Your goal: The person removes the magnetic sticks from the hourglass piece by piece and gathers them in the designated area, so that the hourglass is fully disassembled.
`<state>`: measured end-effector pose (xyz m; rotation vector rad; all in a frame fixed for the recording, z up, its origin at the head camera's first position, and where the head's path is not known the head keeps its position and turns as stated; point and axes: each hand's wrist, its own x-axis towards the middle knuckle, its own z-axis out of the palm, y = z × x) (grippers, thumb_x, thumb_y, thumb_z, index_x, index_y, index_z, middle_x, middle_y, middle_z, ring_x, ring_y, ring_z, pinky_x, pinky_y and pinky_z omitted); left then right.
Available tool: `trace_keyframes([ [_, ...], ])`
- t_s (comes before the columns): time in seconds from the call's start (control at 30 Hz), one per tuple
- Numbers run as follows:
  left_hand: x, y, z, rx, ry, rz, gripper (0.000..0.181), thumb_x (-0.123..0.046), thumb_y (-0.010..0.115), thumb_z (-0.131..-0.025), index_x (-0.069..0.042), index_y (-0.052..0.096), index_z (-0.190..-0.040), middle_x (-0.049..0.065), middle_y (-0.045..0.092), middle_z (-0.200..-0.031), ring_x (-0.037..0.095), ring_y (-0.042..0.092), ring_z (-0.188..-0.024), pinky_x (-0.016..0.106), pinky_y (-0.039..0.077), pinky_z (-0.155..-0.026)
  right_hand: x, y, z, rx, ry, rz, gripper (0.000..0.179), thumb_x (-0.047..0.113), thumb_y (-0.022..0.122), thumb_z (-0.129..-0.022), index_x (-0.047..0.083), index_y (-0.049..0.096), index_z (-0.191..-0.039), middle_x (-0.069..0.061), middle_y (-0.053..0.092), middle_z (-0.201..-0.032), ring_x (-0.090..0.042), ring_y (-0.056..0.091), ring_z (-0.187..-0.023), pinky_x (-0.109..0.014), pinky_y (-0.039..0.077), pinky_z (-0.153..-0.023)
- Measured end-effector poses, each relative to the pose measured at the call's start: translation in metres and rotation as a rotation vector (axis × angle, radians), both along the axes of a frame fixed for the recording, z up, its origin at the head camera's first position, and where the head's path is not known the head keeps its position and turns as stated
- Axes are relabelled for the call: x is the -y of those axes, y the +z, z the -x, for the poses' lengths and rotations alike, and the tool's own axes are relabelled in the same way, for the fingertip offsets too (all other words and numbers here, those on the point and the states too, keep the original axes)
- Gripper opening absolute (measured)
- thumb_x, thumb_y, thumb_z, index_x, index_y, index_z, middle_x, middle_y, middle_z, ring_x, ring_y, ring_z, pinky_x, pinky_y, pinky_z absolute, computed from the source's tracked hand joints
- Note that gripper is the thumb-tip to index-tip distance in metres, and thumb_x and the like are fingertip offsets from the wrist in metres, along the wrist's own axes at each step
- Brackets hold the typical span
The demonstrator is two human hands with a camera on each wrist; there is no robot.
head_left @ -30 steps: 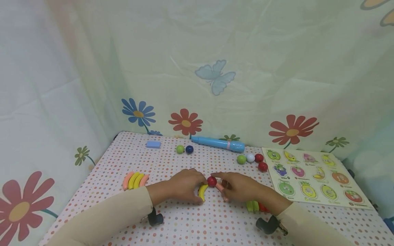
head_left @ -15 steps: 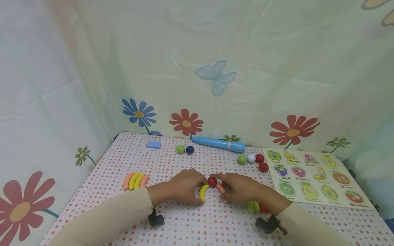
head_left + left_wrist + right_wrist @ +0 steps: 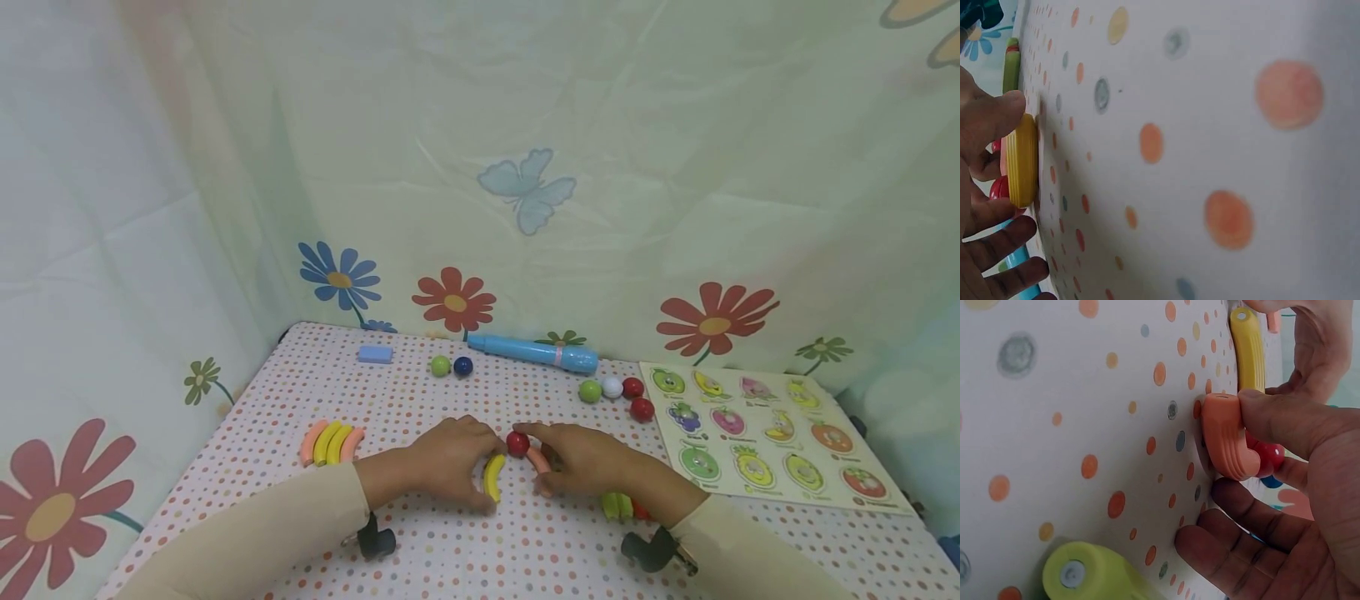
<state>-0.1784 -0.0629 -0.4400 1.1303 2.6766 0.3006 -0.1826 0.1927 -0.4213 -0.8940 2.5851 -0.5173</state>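
Note:
My left hand (image 3: 455,462) is around a short yellow curved stick (image 3: 492,478), thumb at its near end and index finger at its far end. In the left wrist view the yellow stick (image 3: 1021,161) lies between thumb and index finger, other fingers spread. My right hand (image 3: 587,458) pinches a pink curved stick (image 3: 536,460); its index finger touches a shiny red ball (image 3: 517,443). In the right wrist view the pink stick (image 3: 1225,434) lies under the thumb, with the red ball (image 3: 1267,455) at its far end. A small gap separates the yellow stick from the ball.
Several pink and yellow curved sticks (image 3: 332,442) lie in a row at left. Green sticks (image 3: 617,505) lie by the right wrist. Loose balls (image 3: 611,387), a blue tube (image 3: 536,351), a blue block (image 3: 375,354) and a fruit picture board (image 3: 780,429) are farther back.
My left hand has shifted slightly left and nearer, and the yellow stick has come away from the red ball. The right hand, pink stick and ball have hardly moved.

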Motion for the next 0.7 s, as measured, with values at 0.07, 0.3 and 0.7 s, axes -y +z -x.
trace_keyframes([
  [0.07,0.000,0.000,-0.001,-0.006,-0.008,0.003,0.072,-0.060,0.081,-0.078,-0.024,0.061,-0.138,-0.010,0.060,-0.134,0.013,0.050,-0.128,0.040,0.042,-0.107,0.000,0.000,0.000,-0.004,0.001,-0.001,0.077,0.034,0.082,-0.087,0.018,0.046,-0.153,0.007,0.058,-0.084,-0.009,0.052,-0.073,-0.031,0.046,-0.063],
  [0.3,0.001,0.000,-0.004,0.001,0.022,0.011,0.070,-0.057,0.083,-0.077,-0.020,0.063,-0.133,-0.007,0.060,-0.130,0.013,0.049,-0.129,0.038,0.039,-0.111,0.000,-0.001,-0.002,-0.022,0.007,-0.007,0.076,0.034,0.082,-0.087,0.019,0.047,-0.153,0.007,0.058,-0.084,-0.008,0.052,-0.071,-0.031,0.045,-0.063],
  [0.7,0.041,0.000,0.003,0.052,0.109,-0.040,0.069,-0.045,0.086,-0.076,-0.019,0.061,-0.135,-0.009,0.061,-0.128,0.013,0.050,-0.125,0.037,0.043,-0.106,0.004,0.000,-0.004,-0.013,-0.071,-0.058,0.075,0.036,0.082,-0.088,0.026,0.047,-0.153,0.008,0.056,-0.084,-0.010,0.051,-0.073,-0.034,0.044,-0.063],
])
